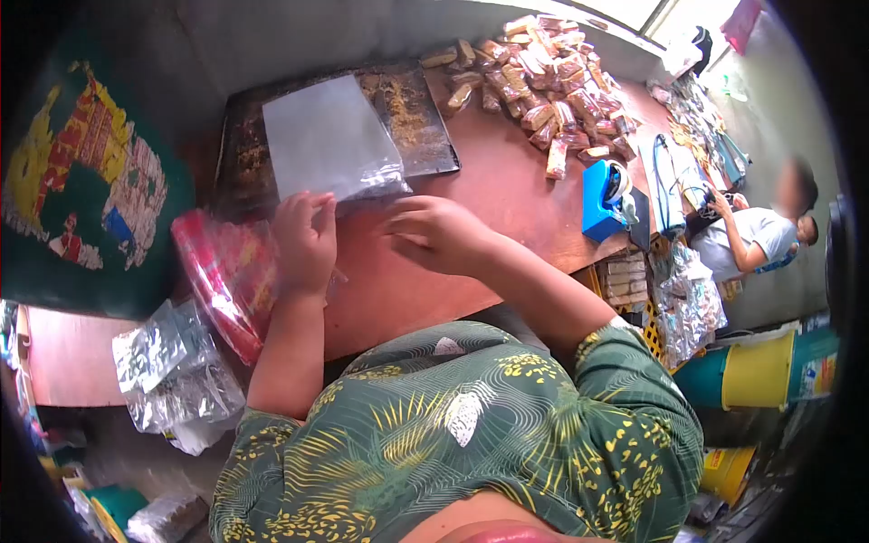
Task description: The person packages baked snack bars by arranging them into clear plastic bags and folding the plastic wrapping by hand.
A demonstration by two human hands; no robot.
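A stack of clear plastic bags [330, 136] lies on a dark, crumb-covered tray [421, 122] at the back of the reddish table [507, 204]. My left hand [306, 237] is at the near left corner of the stack, beside red printed plastic packaging [231, 271]. Its fingers are close together; whether they hold a piece of film is too unclear to tell. Just right of the near edge of the bags is my right hand [436, 235], fingers curled and apart from the thumb, with nothing visible in them.
Many wrapped packs [561, 86] are heaped at the back right. A blue tape dispenser [605, 199] stands near the right edge, with a sealing device [668, 185] beyond it. Another person [747, 240] is at the far right. Clear plastic bags [172, 371] hang at the left.
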